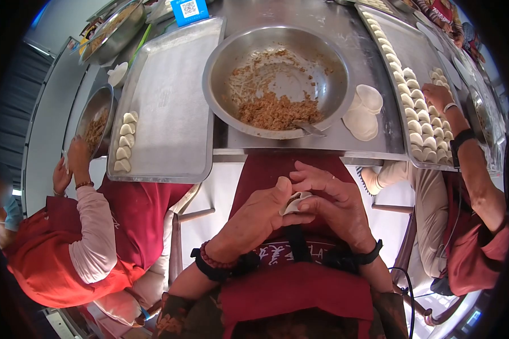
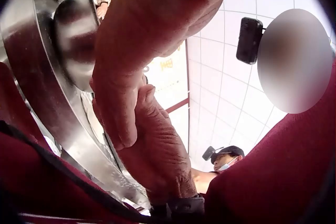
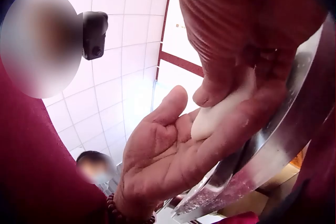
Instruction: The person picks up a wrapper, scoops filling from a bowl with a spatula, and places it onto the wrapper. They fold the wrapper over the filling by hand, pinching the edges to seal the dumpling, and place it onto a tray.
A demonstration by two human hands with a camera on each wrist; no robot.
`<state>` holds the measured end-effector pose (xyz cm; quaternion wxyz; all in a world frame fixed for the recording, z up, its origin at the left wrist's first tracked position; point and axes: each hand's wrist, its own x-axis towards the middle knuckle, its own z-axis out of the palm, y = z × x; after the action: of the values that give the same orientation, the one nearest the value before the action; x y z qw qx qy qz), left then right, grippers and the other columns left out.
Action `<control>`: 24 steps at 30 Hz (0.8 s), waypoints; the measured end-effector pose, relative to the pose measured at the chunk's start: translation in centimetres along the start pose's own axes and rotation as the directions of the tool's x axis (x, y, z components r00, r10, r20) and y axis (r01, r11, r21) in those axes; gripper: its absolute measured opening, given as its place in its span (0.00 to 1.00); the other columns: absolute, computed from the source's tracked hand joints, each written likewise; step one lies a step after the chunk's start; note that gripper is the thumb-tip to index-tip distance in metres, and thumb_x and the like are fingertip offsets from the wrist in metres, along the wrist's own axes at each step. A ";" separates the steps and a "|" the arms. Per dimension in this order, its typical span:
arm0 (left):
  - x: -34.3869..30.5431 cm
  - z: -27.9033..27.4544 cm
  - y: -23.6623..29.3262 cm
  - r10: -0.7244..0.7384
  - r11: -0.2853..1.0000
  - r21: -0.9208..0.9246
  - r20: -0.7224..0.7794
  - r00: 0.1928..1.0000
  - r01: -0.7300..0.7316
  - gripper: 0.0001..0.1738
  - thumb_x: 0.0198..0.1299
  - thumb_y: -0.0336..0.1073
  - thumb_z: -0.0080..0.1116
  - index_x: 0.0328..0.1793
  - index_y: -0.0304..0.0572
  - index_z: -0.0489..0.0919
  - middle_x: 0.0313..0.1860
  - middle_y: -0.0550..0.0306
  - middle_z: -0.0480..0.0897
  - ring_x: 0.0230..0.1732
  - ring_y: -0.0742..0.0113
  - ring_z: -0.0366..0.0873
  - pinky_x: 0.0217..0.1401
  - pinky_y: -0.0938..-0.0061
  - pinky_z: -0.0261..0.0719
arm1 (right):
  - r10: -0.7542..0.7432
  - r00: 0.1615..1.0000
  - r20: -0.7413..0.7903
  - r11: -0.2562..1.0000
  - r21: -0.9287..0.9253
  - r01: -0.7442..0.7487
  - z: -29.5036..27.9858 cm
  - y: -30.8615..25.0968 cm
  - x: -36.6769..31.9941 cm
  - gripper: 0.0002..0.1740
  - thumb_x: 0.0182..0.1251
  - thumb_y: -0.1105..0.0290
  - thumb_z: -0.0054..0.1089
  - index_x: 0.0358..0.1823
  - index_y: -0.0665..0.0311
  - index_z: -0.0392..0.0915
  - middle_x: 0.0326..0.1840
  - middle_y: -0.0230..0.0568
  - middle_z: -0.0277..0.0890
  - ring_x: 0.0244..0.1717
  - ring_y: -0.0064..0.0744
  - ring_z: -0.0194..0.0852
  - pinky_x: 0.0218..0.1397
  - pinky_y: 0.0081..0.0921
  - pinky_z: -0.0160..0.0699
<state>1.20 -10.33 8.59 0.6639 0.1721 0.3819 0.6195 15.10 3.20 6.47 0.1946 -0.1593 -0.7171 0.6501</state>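
Observation:
A pale folded dumpling (image 1: 296,203) is between both hands, above the lap. My left hand (image 1: 250,217) supports it from below; in the right wrist view the dumpling (image 3: 218,115) lies along the nearly straight fingers of that left hand (image 3: 168,161), whose thumb stands away from it. My right hand (image 1: 338,208) pinches the dumpling's edge between thumb and fingers, partly hiding it. In the left wrist view, the left hand (image 2: 142,40) and the right hand (image 2: 157,153) overlap and the dumpling is hidden.
Ahead stands a steel bowl (image 1: 218,93) of filling with a spoon (image 1: 311,129). Round wrappers (image 1: 361,124) lie right of it. Trays with dumplings flank it, left (image 1: 169,101) and right (image 1: 393,34). People work at both sides.

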 end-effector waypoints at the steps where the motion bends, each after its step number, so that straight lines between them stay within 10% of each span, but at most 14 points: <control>1: 0.0 0.0 0.1 -0.008 1.000 0.024 -0.001 1.000 0.008 0.39 0.78 0.60 0.32 0.72 0.27 0.65 0.65 0.48 0.73 0.66 0.60 0.74 0.73 0.56 0.74 | -0.012 1.000 0.001 1.000 -0.020 0.012 0.0 0.3 -0.1 0.10 0.60 0.78 0.70 0.43 0.62 0.85 0.58 0.45 0.83 0.72 0.46 0.70 0.69 0.36 0.75; 11: 1.7 -0.6 -1.7 -0.045 0.880 -0.474 0.001 0.999 0.040 0.45 0.75 0.67 0.21 0.72 0.30 0.65 0.64 0.44 0.75 0.67 0.53 0.74 0.73 0.49 0.71 | -0.072 0.988 -0.139 0.987 0.134 0.091 1.3 0.8 0.0 0.10 0.62 0.79 0.68 0.45 0.64 0.83 0.50 0.44 0.85 0.70 0.47 0.73 0.67 0.35 0.77; 19: 1.6 -1.0 -1.8 -0.033 0.900 -0.436 -0.030 0.999 0.016 0.45 0.75 0.67 0.20 0.69 0.30 0.67 0.60 0.47 0.77 0.61 0.57 0.77 0.71 0.53 0.73 | -0.062 0.997 -0.045 0.992 -0.113 0.057 0.8 0.6 0.4 0.14 0.60 0.78 0.69 0.48 0.63 0.83 0.50 0.42 0.85 0.73 0.46 0.69 0.69 0.35 0.75; 24: 1.8 -1.1 -1.9 -0.050 0.847 -0.531 -0.024 0.998 0.029 0.39 0.78 0.63 0.23 0.70 0.32 0.66 0.63 0.45 0.76 0.64 0.54 0.76 0.73 0.50 0.71 | -0.005 0.997 -0.075 0.989 0.145 0.015 0.8 1.4 0.2 0.13 0.60 0.80 0.69 0.46 0.63 0.83 0.51 0.42 0.85 0.74 0.46 0.67 0.69 0.36 0.74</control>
<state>1.67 -9.19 6.01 0.6911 -0.0372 0.2114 0.6902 14.47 2.75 5.04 0.2354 -0.1652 -0.6610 0.6931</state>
